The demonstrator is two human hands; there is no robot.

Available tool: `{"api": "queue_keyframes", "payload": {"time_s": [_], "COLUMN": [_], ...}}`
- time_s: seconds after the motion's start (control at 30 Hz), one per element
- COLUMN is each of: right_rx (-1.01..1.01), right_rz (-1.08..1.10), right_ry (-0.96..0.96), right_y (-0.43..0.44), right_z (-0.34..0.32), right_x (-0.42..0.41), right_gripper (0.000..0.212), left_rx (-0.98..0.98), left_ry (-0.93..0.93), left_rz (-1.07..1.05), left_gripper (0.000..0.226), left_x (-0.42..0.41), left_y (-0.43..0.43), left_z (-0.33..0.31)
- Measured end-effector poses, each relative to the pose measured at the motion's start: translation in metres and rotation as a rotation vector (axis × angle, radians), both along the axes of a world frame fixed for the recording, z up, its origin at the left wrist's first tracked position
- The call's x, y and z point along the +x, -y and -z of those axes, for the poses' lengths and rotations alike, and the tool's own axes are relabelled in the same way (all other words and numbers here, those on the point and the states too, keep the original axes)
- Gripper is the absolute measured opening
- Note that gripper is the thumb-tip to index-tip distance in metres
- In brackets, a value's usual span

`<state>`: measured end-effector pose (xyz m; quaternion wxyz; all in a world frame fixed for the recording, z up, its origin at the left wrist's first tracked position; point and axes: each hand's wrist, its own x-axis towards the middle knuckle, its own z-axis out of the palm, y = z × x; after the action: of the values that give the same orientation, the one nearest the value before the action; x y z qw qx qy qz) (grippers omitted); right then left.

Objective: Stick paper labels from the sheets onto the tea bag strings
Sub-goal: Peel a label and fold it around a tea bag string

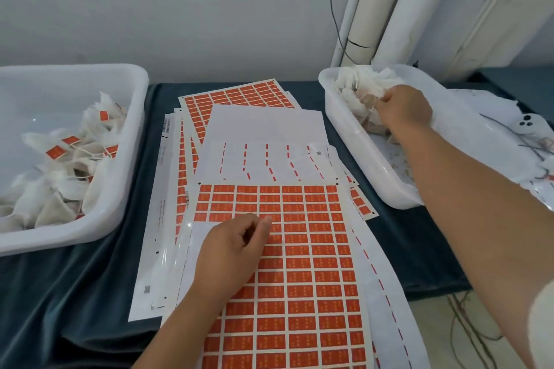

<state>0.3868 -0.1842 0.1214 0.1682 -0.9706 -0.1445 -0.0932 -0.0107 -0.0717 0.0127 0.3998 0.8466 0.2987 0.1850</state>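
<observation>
A sheet of orange paper labels lies in front of me on a pile of sheets. My left hand rests on its upper left part, fingers loosely curled, thumb tip on a label. My right hand reaches into the white tray on the right and grips a tea bag from the heap of unlabelled tea bags. The white tray on the left holds tea bags with orange labels on their strings.
Used white backing sheets and more orange label sheets lie fanned over the dark blue cloth. A white phone lies in the right tray beside crumpled wrapping. White pipes and a cable run up the wall behind.
</observation>
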Motion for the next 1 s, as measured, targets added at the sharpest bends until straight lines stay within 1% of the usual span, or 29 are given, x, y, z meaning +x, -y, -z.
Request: {"api": "queue_keyframes", "payload": {"time_s": [0.07,0.13,0.17,0.2,0.27,0.37,0.43,0.5,0.63,0.77,0.87,1.0], "right_rx": [0.081,0.184,0.19,0.18,0.187,0.302,0.386,0.44,0.55,0.616,0.505,0.256], "right_rz": [0.041,0.082,0.075,0.048,-0.034,-0.166,-0.215,-0.263,-0.409,-0.578,-0.669,-0.783], "right_ry": [0.041,0.062,0.073,0.085,0.118,0.188,0.242,0.229,0.036,-0.125,-0.245,-0.499], "right_y": [-0.001,-0.001,-0.001,0.0,0.001,0.001,0.004,0.01,0.033,0.053,0.064,0.066], "right_z": [0.002,0.003,0.003,0.004,0.004,-0.005,-0.02,-0.039,-0.071,-0.077,-0.057,-0.021], "right_x": [0.004,0.006,0.007,0.009,0.011,0.004,-0.007,-0.026,-0.078,-0.149,-0.197,-0.249], "right_gripper": [0.029,0.031,0.03,0.028,0.03,0.038,0.036,0.034,0.036,0.024,0.02,0.018], "left_rx": [0.005,0.009,0.012,0.013,0.009,-0.001,-0.001,0.013,0.033,0.052,-0.036,-0.16], "left_ry": [-0.006,-0.008,-0.01,-0.012,-0.013,-0.014,-0.022,-0.029,-0.023,-0.025,-0.029,-0.025], "left_rz": [-0.004,-0.008,-0.009,-0.008,-0.005,-0.007,-0.007,-0.005,-0.001,0.006,0.011,0.067], "left_gripper": [0.057,0.055,0.055,0.055,0.056,0.054,0.054,0.055,0.054,0.063,0.068,0.059], "left_x": [0.001,0.002,0.002,0.001,0.0,0.0,0.001,0.001,0.0,-0.001,0.0,-0.005], "left_y": [-0.001,-0.001,-0.001,0.0,0.0,-0.001,-0.001,-0.002,0.001,0.005,0.006,0.006], "left_z": [0.0,0.001,0.002,0.002,0.002,0.001,0.0,-0.001,-0.004,-0.006,-0.015,-0.037]}}
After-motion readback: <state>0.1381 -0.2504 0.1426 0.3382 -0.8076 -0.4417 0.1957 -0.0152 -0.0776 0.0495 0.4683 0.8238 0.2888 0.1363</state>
